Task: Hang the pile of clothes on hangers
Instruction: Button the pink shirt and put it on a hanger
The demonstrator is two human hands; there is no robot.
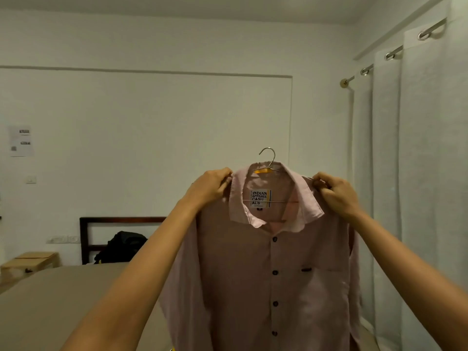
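Screening bed and curtain: pink shirt

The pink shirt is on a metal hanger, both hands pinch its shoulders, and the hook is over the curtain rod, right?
Not quite: the head view shows the hook resting on nothing, well apart from the curtain rod. The rest holds.

Of the hanger I see only hook and crossbar, the rest inside the shirt; its hem is cut off below.
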